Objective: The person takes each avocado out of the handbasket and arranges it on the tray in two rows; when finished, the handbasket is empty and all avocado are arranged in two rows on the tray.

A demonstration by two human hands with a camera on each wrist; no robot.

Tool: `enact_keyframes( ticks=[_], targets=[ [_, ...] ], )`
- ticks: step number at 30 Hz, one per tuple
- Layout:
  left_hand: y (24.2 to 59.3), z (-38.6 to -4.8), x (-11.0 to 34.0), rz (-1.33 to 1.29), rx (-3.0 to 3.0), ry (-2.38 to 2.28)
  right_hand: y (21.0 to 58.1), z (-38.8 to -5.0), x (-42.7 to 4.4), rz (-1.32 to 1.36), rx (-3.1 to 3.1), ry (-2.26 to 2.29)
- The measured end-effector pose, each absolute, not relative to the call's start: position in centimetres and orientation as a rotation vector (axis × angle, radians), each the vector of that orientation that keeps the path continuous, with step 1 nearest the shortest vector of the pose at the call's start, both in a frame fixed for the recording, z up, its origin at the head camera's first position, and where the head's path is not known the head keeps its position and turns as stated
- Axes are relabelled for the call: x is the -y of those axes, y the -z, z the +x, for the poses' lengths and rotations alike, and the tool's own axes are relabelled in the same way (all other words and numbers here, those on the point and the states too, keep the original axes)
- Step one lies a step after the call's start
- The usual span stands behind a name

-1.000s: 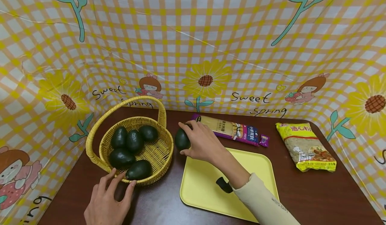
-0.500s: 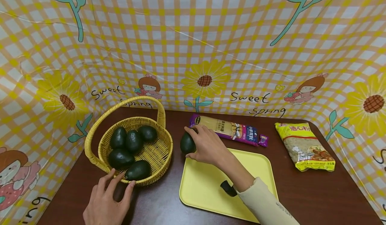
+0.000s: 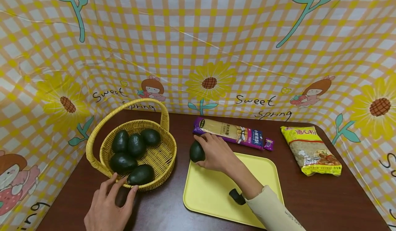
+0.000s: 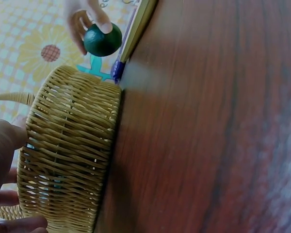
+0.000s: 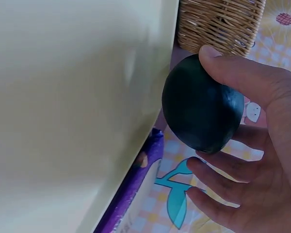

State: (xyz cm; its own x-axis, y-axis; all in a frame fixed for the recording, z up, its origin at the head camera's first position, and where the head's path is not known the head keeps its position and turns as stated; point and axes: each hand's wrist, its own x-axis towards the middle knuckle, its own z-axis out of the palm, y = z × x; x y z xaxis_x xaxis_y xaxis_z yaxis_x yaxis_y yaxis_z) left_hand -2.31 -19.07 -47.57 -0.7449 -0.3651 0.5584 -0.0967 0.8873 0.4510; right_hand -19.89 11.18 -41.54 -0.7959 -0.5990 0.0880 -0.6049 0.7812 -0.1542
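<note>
My right hand [image 3: 215, 153] grips a dark green avocado [image 3: 197, 152] between thumb and fingers, at the far left corner of the yellow tray [image 3: 210, 193]. The right wrist view shows the avocado [image 5: 202, 103] held beside the pale tray wall, apart from it. A yellow woven basket [image 3: 168, 167] with a tall handle stands to the left. Several avocados lie inside it, one of them the near avocado [image 3: 141, 174]. Fingers spread, my left hand [image 3: 108, 207] touches the basket's near rim. In the left wrist view its thumb [image 4: 12, 135] lies against the basket's wicker edge.
Behind the tray lies a purple pasta packet [image 3: 230, 131], with a small purple sachet [image 3: 268, 144] at its right end. A yellow bag of pasta [image 3: 312, 150] lies at the right. A checked cloth [image 3: 198, 52] rises behind the dark wooden table [image 3: 334, 203].
My right hand has carried the avocado rightward and slightly nearer, from beside the basket to the tray's far left corner. The left hand has stayed at the basket rim.
</note>
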Motion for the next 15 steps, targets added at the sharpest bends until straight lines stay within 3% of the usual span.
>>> enact_keyframes(
  ticks=[15],
  targets=[
    [47.5, -2.3, 18.9, 0.325, 2.380, 0.515, 42.7, -19.9, -11.9, 0.996, 2.973, -0.261]
  ],
)
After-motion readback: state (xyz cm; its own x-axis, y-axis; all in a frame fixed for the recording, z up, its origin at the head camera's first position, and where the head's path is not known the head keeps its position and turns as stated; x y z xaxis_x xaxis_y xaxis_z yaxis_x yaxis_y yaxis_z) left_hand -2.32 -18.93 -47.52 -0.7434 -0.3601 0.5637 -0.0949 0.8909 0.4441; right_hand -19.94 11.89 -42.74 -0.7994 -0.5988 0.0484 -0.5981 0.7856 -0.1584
